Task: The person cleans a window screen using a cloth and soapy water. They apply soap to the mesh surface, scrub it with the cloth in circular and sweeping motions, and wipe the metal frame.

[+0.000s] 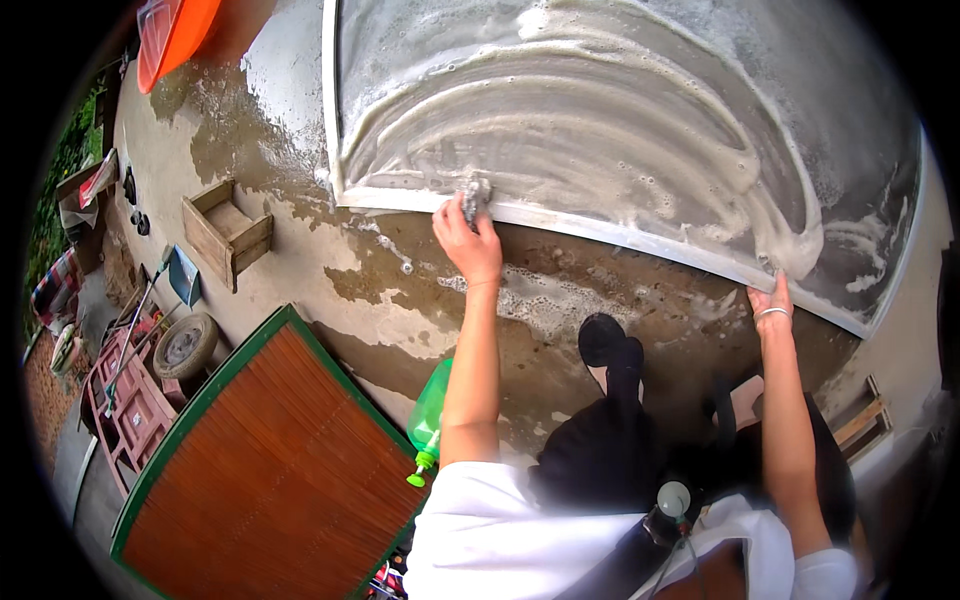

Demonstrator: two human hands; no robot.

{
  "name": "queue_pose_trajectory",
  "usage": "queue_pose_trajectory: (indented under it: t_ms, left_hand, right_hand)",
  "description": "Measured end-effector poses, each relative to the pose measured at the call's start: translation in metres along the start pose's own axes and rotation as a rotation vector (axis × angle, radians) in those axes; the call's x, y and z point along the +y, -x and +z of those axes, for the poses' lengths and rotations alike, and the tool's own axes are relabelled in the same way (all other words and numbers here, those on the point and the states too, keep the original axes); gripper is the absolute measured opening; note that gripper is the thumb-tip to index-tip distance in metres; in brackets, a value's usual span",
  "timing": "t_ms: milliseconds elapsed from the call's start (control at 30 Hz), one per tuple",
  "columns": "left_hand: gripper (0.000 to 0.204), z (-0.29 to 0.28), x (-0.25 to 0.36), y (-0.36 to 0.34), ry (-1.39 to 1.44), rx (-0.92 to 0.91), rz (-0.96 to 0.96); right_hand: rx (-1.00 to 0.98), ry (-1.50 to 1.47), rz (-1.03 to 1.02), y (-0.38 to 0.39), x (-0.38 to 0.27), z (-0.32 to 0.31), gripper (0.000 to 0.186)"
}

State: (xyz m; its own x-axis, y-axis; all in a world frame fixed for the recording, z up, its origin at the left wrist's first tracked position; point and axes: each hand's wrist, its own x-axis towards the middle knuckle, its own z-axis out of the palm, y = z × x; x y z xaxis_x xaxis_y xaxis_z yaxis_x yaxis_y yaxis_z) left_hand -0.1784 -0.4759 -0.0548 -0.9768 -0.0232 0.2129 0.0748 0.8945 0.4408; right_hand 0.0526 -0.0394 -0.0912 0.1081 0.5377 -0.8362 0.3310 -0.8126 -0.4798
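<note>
A: What was gripped by the left hand [468,243]?

B: A small grey scrubbing pad [476,196] was clenched in its fingers and pressed against the near edge of the large soapy panel [620,120], which was laid flat on the wet concrete floor [380,290].

A: And the right hand [772,305]?

B: It was spread flat on the panel's near right edge, nothing being held; a ring was seen on one finger. The hands were kept well apart.

A: What else was noted?

B: A green bottle [430,415] was seen beside the left forearm, next to a green-framed wooden board [260,460]. A wooden crate [226,232] was set further left.
</note>
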Motion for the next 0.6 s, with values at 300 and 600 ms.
queue_pose_trajectory:
  t_ms: [300, 600]
  left_hand:
    - [0.032, 0.004, -0.033, -0.049, -0.128, -0.041, 0.114]
    - [0.038, 0.089, 0.224, 0.055, 0.59, -0.659, 0.477]
  right_hand:
    - [0.057, 0.061, -0.037, 0.026, 0.003, 0.02, 0.05]
    - [0.011, 0.111, 0.138, 0.024, -0.017, 0.009, 0.05]
